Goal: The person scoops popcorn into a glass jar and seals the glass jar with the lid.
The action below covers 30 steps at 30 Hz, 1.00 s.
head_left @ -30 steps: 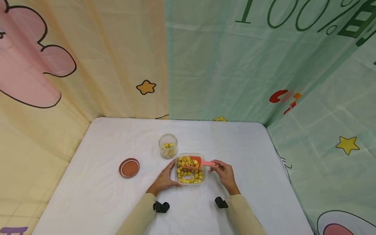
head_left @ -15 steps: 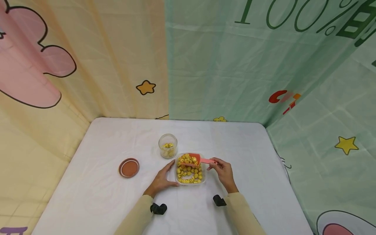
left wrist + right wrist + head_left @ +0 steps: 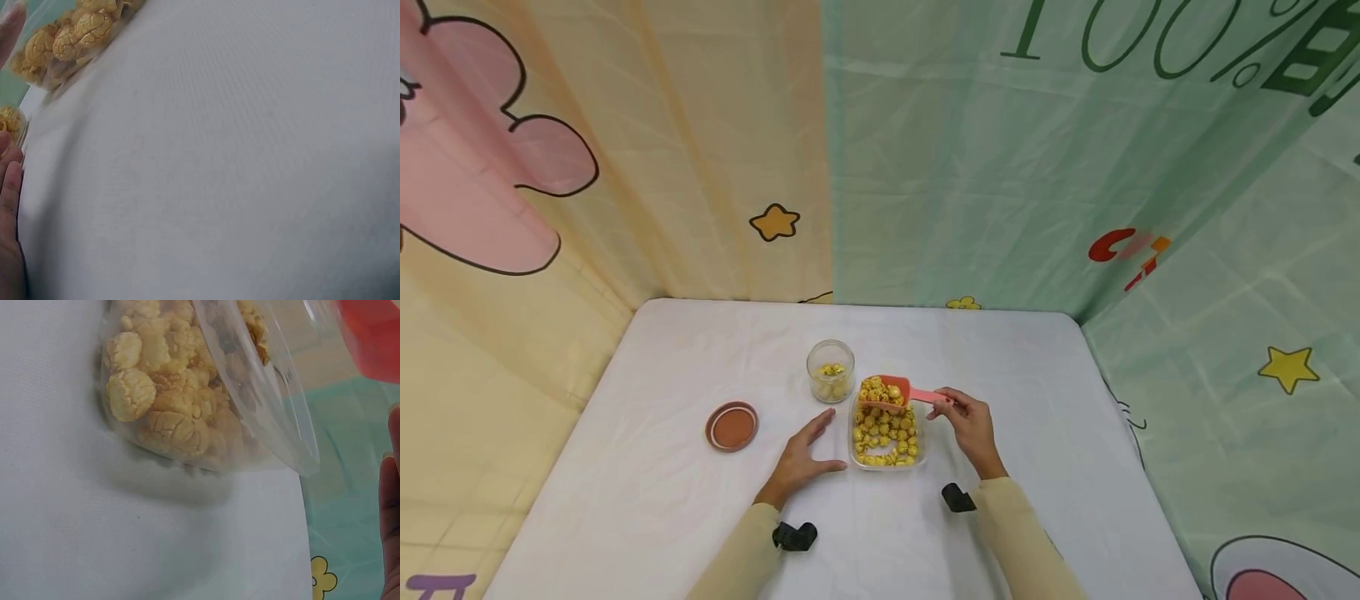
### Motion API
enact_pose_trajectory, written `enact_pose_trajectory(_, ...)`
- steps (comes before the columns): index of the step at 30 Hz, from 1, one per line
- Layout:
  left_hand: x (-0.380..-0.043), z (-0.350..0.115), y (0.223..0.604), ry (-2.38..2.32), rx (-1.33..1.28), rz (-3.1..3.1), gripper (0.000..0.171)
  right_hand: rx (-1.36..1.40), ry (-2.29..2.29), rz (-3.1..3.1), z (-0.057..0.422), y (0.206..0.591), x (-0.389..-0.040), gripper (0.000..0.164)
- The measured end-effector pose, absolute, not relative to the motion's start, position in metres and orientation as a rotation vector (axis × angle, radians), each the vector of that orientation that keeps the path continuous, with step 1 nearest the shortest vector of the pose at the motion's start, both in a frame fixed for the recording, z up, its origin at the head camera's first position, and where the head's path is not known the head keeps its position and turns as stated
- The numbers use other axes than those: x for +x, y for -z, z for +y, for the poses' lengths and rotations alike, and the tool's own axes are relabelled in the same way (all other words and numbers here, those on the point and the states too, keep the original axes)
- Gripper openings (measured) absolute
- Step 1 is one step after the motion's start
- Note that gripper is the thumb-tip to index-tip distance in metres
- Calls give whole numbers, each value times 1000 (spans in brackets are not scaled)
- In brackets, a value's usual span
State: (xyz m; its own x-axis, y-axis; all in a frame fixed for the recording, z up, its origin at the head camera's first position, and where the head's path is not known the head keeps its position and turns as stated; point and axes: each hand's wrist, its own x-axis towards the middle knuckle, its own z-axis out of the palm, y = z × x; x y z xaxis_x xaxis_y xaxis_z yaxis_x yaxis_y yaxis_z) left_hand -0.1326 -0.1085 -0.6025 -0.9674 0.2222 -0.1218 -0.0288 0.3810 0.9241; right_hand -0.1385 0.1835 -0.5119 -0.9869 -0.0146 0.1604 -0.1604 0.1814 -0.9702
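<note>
"On the white table (image 3: pixel 625 517), taking the clear tub (image 3: pixel 922 442) as clock centre and twelve as the far side, where was your left hand (image 3: pixel 799 460)?"

"Around half past eight, just beside the tub, not touching. I had my thumb and fingers spread apart."

"Right hand (image 3: pixel 972 423)?"

"About three. I had my fingers clamped on the end of the scoop's handle (image 3: pixel 928 397); the wrist view caught only fingertips at the edge."

"And the scoop (image 3: pixel 909 390)?"

"Bowl over the tub's twelve o'clock rim, handle running toward four. I had it heaped with yellow popcorn (image 3: pixel 880 393). More popcorn lay in the tub, bare patch toward six."

"Rest?"

"Glass jar (image 3: pixel 813 367), half past ten, near the tub, some popcorn inside. Brown lid (image 3: pixel 732 427), nine, well apart. Black wrist devices (image 3: pixel 794 537) on both my sleeves (image 3: pixel 737 558)."
</note>
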Motion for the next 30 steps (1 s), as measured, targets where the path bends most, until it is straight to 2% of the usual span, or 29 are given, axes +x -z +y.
enact_pose_trajectory(12, -141, -132, 598, -1580, 54, 2496, 90, 124, -1912, -2358, 181, 501, -146, 20)
enact_pose_trajectory(24, -166, -144, 585, -1610, -81, 2478, 93, 120, -1897, -2393, 179, 493, -156, 22)
enact_pose_trajectory(30, -178, -145, 571, -1643, -68, 2442, 93, 181, -1883, -2385, 178, 490, -163, 21)
